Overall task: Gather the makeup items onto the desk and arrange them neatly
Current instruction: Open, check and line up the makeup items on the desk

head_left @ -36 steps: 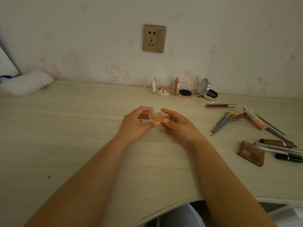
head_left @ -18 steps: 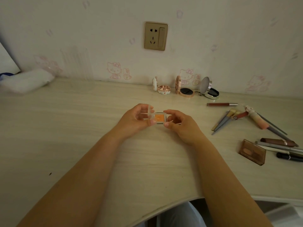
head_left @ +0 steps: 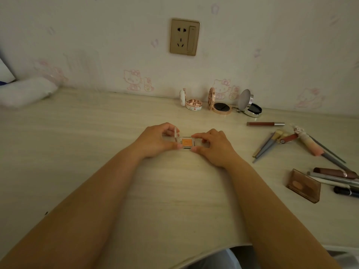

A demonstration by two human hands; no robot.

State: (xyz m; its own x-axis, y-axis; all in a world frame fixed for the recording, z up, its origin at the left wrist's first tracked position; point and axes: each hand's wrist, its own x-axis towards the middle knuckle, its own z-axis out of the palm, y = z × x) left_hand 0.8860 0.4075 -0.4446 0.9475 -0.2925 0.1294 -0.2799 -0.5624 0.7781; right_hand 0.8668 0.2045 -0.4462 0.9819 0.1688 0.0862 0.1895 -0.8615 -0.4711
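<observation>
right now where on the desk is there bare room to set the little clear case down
Bare desk runs left of the left hand, across to the white bundle, and in front between the forearms. Behind the clear case, a strip stays free before the three open compacts. The right side is crowded with brushes, tubes and the brown palette.

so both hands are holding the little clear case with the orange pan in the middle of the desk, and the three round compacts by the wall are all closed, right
Not quite. The head view shows the three round compacts by the wall all open, lids standing up. The rest holds: the left hand and right hand both hold the clear case with the orange pan, mid-desk.
</observation>
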